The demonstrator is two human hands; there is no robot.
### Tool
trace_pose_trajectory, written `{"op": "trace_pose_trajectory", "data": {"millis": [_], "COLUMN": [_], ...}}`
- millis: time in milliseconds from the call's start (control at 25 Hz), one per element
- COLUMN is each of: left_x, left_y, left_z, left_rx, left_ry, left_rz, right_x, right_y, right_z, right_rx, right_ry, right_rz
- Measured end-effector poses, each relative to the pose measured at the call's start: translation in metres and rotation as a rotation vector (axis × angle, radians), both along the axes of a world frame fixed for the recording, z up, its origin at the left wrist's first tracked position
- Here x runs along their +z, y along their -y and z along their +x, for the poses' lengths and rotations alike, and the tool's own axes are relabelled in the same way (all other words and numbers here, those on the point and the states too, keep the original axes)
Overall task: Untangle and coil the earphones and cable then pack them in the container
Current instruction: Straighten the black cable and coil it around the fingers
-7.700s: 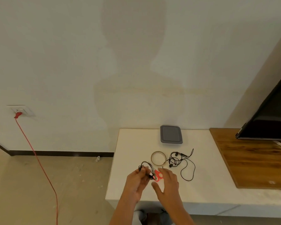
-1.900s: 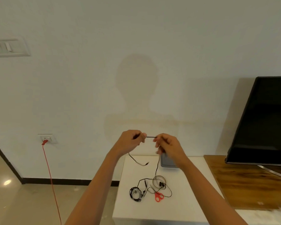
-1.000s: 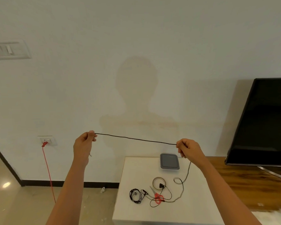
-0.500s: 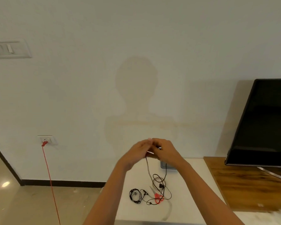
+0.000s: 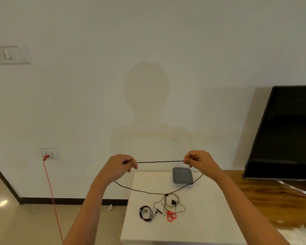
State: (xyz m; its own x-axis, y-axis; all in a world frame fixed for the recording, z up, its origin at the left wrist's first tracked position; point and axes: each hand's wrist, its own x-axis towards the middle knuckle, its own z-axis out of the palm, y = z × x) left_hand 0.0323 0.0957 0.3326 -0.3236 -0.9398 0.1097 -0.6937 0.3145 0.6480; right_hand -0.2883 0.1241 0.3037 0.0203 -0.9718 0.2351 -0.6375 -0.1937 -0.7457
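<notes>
Raised above the white table (image 5: 198,225), my left hand (image 5: 118,167) and my right hand (image 5: 198,160) each pinch a thin black cable (image 5: 159,162), stretched taut between them. From both hands the cable droops down to a knot-like joint (image 5: 166,195) and trails onto the table. A second black earphone set (image 5: 146,213) lies coiled on the table's left part. The grey lidded container (image 5: 182,175) sits at the table's far edge, under my right hand.
Red-handled scissors (image 5: 171,216) and a ring of tape (image 5: 173,200) lie among the cable ends. A black TV (image 5: 286,131) stands on a wooden surface (image 5: 272,197) to the right. A red cord (image 5: 50,195) hangs from a wall socket at left.
My hands, together half a second ago, have pulled apart, drawing a length of cable straight between them while a loop sags below.
</notes>
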Motion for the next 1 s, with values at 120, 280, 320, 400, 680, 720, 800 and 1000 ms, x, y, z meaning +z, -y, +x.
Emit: {"op": "trace_pose_trajectory", "data": {"millis": [120,280,320,400,680,720,800,1000], "left_x": [-0.003,-0.004,-0.004,-0.004,-0.019,-0.020,-0.021,-0.025], "left_y": [-0.004,-0.002,0.000,0.002,0.004,0.004,0.005,0.006], "left_z": [0.011,0.043,0.054,0.070,0.079,0.080,0.083,0.082], "left_rx": [0.062,0.298,0.325,0.347,0.513,0.525,0.537,0.538], "left_ry": [-0.016,-0.108,-0.114,-0.105,-0.210,-0.222,-0.240,-0.265], "left_rz": [-0.063,-0.200,-0.214,-0.225,-0.296,-0.301,-0.299,-0.287], "right_x": [-0.008,-0.016,-0.017,-0.015,0.002,0.006,0.011,0.015], "right_y": [0.003,0.005,0.004,0.004,0.008,0.008,0.008,0.003], "right_z": [0.001,-0.012,-0.017,-0.020,-0.011,-0.011,-0.013,-0.012], "right_rx": [0.027,-0.002,-0.001,0.022,0.108,0.109,0.107,0.113], "right_ry": [-0.078,-0.182,-0.165,-0.137,-0.012,-0.033,-0.082,-0.019], "right_rz": [0.002,-0.026,-0.025,-0.031,0.062,0.050,0.026,0.052]}}
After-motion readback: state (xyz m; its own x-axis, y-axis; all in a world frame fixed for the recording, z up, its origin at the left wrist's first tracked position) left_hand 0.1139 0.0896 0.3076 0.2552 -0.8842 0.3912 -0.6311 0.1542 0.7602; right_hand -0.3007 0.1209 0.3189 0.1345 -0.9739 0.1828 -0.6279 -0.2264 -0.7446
